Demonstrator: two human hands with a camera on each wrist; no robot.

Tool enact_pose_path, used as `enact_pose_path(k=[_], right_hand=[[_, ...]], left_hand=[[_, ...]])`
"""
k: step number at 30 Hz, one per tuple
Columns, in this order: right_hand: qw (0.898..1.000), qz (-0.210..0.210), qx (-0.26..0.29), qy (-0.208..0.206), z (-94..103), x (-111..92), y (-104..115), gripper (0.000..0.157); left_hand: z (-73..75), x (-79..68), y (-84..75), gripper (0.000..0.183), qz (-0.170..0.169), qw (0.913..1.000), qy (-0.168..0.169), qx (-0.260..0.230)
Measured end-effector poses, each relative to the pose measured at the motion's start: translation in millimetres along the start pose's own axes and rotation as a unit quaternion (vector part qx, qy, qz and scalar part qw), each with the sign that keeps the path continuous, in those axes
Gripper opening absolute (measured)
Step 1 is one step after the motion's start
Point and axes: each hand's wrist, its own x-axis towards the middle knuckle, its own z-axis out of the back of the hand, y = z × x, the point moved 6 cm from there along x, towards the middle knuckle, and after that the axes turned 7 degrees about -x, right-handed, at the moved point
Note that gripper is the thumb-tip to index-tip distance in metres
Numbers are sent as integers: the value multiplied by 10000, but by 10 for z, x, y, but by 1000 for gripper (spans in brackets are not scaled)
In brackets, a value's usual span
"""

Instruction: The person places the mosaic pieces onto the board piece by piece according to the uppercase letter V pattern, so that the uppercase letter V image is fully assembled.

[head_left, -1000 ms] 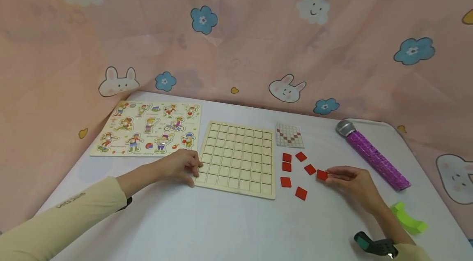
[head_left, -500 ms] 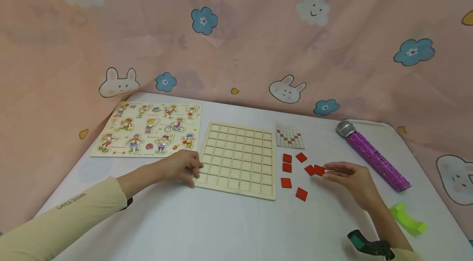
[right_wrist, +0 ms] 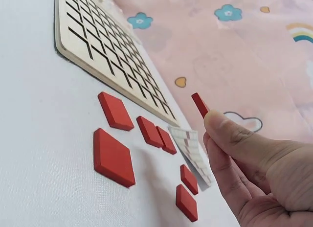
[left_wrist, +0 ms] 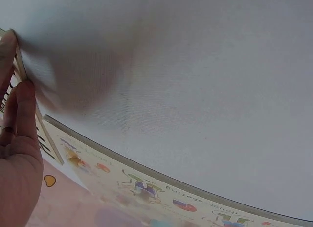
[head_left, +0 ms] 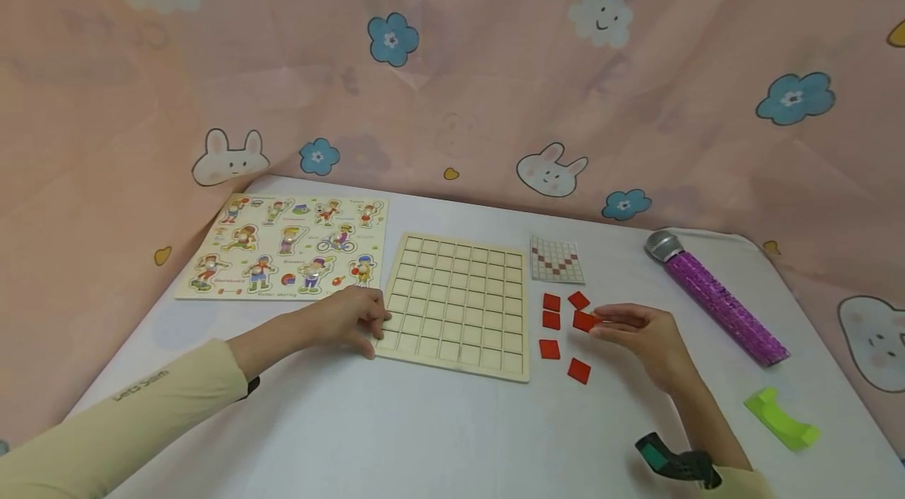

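Note:
My right hand (head_left: 646,338) pinches a square red tile (right_wrist: 199,104) between thumb and fingertips, raised above the table in the right wrist view. Several more red tiles (head_left: 579,371) lie loose below and around it; the held one overlaps another in the head view. To their left lies a pale wooden grid board (head_left: 459,306), its square cells bare. At its left edge my left hand (head_left: 346,318) holds the board by thumb and curled fingers; the left wrist view has those fingertips (left_wrist: 27,92) right at the rim. A small pattern card (head_left: 557,259) with red squares lies behind the tiles.
A wooden sports-figure puzzle (head_left: 283,247) lies at the back left, close to the grid board. On the right are a purple glittery microphone (head_left: 721,302) and a lime-green curved piece (head_left: 781,420). A pink patterned cloth (head_left: 452,90) hangs behind the white table.
My right hand has moved left with its red tile, away from the microphone and in over the loose tiles. The left hand stays at the board's edge.

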Motion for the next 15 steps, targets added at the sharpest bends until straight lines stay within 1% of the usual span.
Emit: enact_pose_path(k=[3, 8, 9, 12, 15], right_hand=[[9999, -57, 102, 22, -79, 5, 48, 49], [9994, -164, 301, 52, -215, 24, 90, 45], [9993, -182, 323, 52, -239, 27, 97, 44], [9993, -226, 302, 64, -308, 30, 118, 42], [9991, -329, 264, 44, -366, 37, 131, 42]], left_hand=[[-2, 17, -17, 20, 33, 10000, 25, 75], [-12, 38, -14, 20, 211, 9996, 53, 190], [-16, 42, -6, 20, 295, 9994, 58, 190], [-22, 48, -12, 21, 329, 9991, 67, 270], [-25, 51, -15, 22, 397, 9989, 62, 230]])
